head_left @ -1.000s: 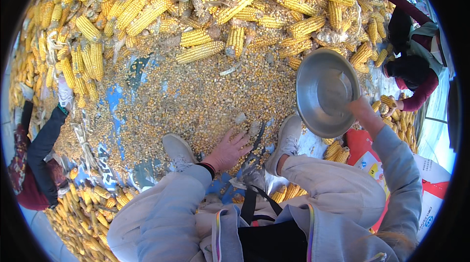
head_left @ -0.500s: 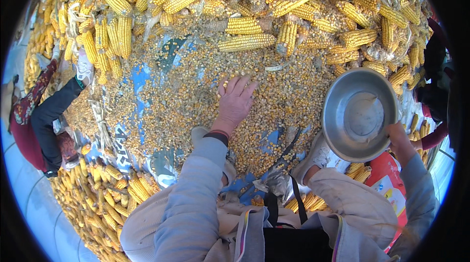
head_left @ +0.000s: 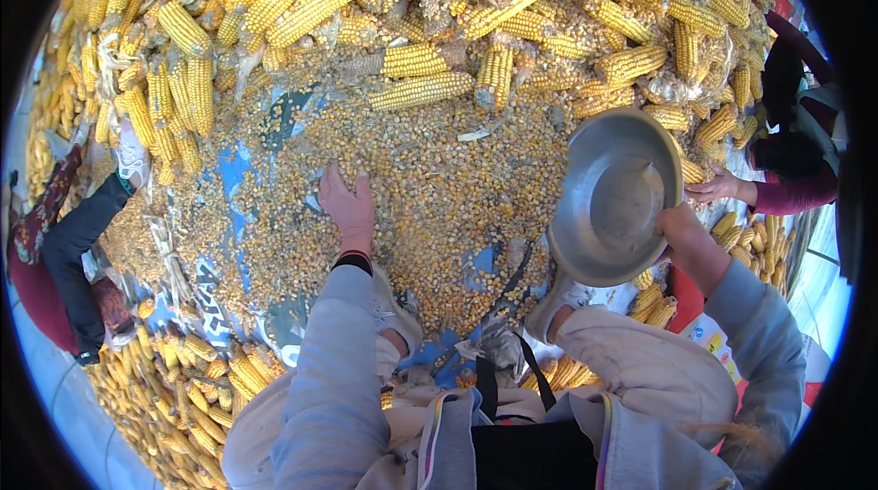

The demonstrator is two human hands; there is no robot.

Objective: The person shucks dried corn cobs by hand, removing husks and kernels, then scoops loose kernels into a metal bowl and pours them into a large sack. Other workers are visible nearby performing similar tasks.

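A layer of loose yellow corn kernels [head_left: 430, 206] covers the sheet between my feet and the cobs. My left hand [head_left: 348, 208] rests low on these kernels, thumb and fingers apart, with its fingertips partly hidden. On the right, my right hand [head_left: 686, 236] grips the rim of a round metal basin [head_left: 615, 202]. The basin is tilted above the kernels, its inside bare apart from a pale mark or scrap. Some whole corn cobs [head_left: 422, 92] lie just beyond the kernels.
Heaped cobs [head_left: 311, 5] fill the far side; more cobs [head_left: 174, 398] lie at the near left. A blue sheet [head_left: 236, 170] shows through the kernels. One person [head_left: 73, 243] sits at the left. Another person's hand [head_left: 722, 186] is close to the basin's right side.
My left hand has shifted left and nearer over the kernels. My right hand has moved the basin left and tilted it more. The other person's hand at the right has come into view.
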